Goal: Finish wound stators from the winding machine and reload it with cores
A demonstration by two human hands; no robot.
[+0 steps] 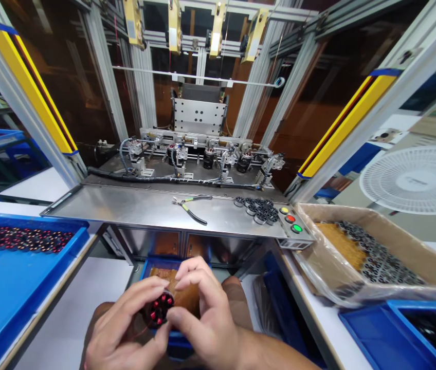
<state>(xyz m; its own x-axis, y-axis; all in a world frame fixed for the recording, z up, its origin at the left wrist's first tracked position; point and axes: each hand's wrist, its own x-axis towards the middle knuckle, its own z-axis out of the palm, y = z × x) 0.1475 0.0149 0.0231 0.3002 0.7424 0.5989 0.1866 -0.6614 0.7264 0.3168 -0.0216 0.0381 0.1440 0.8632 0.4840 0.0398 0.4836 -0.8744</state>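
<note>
While fingers pinch wound stator (underside hidden), both hands cut off below

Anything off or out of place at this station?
Little stands out. Pliers lie loose on the steel shelf, beside a small pile of black rings. Both hands, left and right, hold a wound coil.
</note>
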